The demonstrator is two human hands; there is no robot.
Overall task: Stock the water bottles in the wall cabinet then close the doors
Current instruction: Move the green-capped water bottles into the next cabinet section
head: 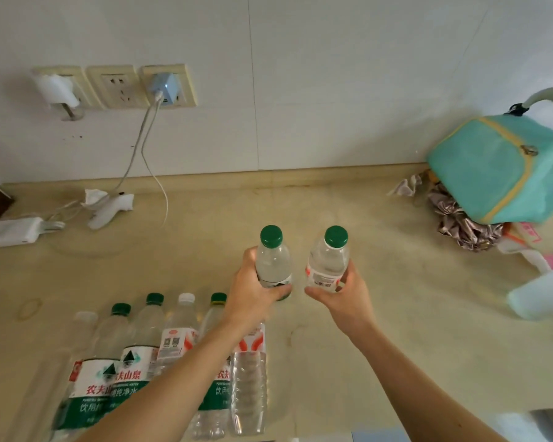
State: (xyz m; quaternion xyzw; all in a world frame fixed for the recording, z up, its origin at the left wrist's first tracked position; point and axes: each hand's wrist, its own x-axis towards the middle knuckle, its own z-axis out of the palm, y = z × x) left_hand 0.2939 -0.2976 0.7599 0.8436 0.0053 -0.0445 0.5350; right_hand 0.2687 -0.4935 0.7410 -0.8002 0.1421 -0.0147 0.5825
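The left hand [253, 288] grips one green-capped bottle [272, 260], and the right hand [344, 295] grips a second bottle [328, 261] just beside it, both upright above the counter [396, 330]. A row of bottles [160, 355] stands near left.

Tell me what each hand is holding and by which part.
The left hand grips one green-capped bottle around its lower body; the right hand grips another green-capped bottle around its labelled lower body.

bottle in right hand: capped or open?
Capped. A green cap sits on the bottle gripped by the right hand.
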